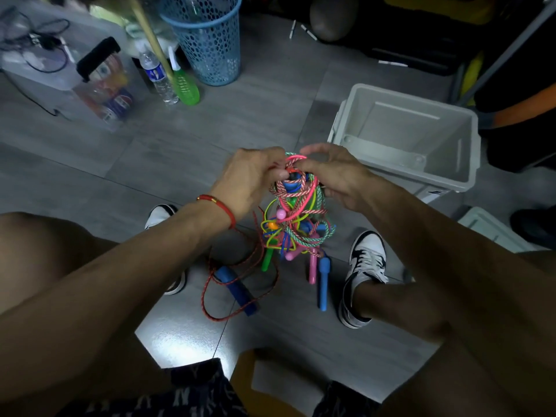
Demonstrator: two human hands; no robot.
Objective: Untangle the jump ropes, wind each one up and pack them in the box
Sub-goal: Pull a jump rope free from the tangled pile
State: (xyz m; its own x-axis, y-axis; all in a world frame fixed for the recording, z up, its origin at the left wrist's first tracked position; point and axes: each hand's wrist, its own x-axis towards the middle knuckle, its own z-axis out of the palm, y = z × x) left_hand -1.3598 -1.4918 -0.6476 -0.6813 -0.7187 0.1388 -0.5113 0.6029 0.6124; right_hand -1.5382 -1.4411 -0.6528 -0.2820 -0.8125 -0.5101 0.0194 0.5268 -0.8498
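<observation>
Gripping the top of a knotted bundle of jump ropes (pixel 293 212), the left hand (pixel 249 182) and the right hand (pixel 337 176) meet above the floor, fingers pinched into the pink and red loops at the crown of the tangle. Both hands are closed on cords; the left wrist wears a red string bracelet (pixel 219 207). Below the hands the bundle hangs as a mass of pink, yellow-green, blue and braided green and red cord, with a green handle (pixel 267 260), a pink handle (pixel 313 267) and a slim blue handle (pixel 323 281) dangling from it. Lower left of the hands a thicker blue handle (pixel 237 288) lies on the floor with a thin red braided rope (pixel 216 296) looped loosely around it. Just right of the right hand stands the open grey box (pixel 451 179), nothing visible inside it. Two black-and-white sneakers (pixel 365 272) flank the hanging ropes, one under each forearm. Well beyond the left hand stand a blue mesh wastebasket (pixel 207 40), a clear water bottle (pixel 158 76), a green spray bottle (pixel 185 85) and a clear plastic bin (pixel 75 64) holding cables and cans. The floor (pixel 195 152) is large grey tiles with dark seams; a bright patch of light glares on it near the person's lap. The far room is dim and cluttered.
</observation>
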